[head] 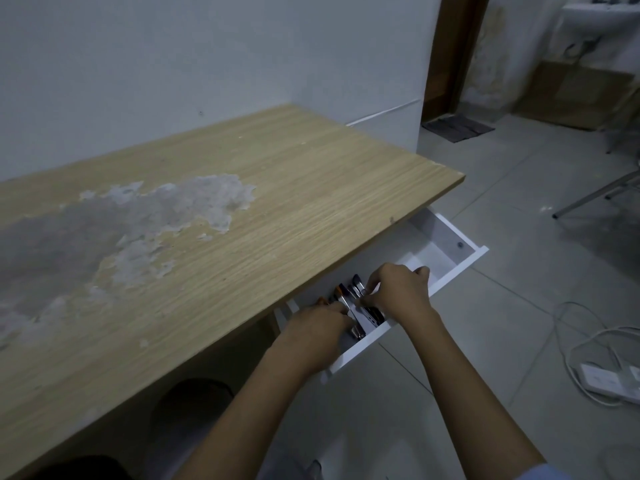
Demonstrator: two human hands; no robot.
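Watching the open white drawer (450,237) at lower centre of the frame, I judge a slip to be the main risk. The left hand (317,323) curls over the dark-handled metal tools (349,299) lying in the drawer's near end and the right hand (398,291) seems to pinch one, so a loose piece could drop or nick a finger. Lifting straight up would knock knuckles on the desk edge (346,268) just above, so I see open room only toward the lower right.

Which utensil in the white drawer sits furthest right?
The silver utensil with the dark tip, beside the right hand; the orange-tipped one lies further left.
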